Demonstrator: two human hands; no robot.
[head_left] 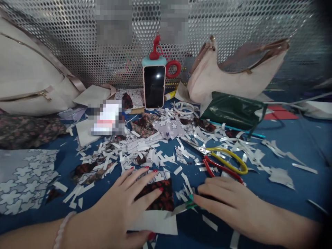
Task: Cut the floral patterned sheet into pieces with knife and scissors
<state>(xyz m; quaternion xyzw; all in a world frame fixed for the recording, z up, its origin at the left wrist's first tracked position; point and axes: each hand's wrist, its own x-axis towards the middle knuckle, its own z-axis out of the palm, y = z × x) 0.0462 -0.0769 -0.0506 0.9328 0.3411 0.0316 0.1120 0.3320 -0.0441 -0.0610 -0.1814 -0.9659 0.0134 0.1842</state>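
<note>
My left hand [127,197] lies palm down with its fingers spread, pressing on a dark red-and-black patterned fabric piece [166,193]. A white strip [155,222] runs along the near edge of that piece, and grey flower-print fabric [162,176] shows at its far edge. My right hand [223,204] is closed around a green-handled blade [178,209]; the fingers cover most of the handle, so its exact kind is unclear. The blade's pointed metal tip rests over the right end of the white strip. Just beyond my right hand lie scissors [223,157] with yellow and red handles.
White paper scraps [145,148] litter the blue cloth [293,211]. A phone [154,86] stands upright at the back, beside a red ring [173,69]. Pale bags [233,83] flank it. A dark green pouch [233,109] lies right; flower-print fabric [23,180] lies left.
</note>
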